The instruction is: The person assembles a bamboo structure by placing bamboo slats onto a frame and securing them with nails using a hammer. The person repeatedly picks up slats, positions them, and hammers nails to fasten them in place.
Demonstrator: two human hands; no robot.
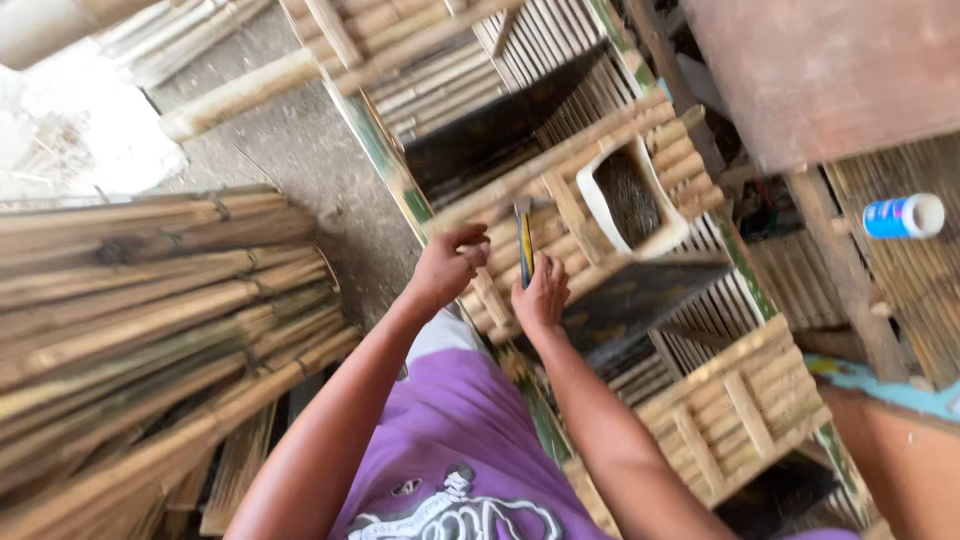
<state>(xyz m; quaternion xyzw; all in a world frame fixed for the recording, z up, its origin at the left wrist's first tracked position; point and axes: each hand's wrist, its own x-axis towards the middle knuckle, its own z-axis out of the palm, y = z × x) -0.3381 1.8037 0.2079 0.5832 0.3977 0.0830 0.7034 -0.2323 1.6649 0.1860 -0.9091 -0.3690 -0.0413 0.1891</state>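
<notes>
Yellow-and-blue-handled hammer (523, 245) upright over slatted bamboo frame (600, 190), at 12 o'clock from purple shirt (450, 440). Right hand (541, 297) closed around handle base, forearm extended from 5 o'clock. Left hand (446, 266) at 9 o'clock of hammer, fingers curled, pinching; contents indistinguishable. White rectangular tub (630, 200) at 2 o'clock.

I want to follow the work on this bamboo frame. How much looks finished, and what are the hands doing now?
Several slatted panels on the bamboo frame already look filled with slats. In hand: the right hand holds a hammer upright against a slat, and the left hand pinches something too small to identify. Open gaps remain in the frame, and bundled bamboo poles lie unused beside it.
</notes>
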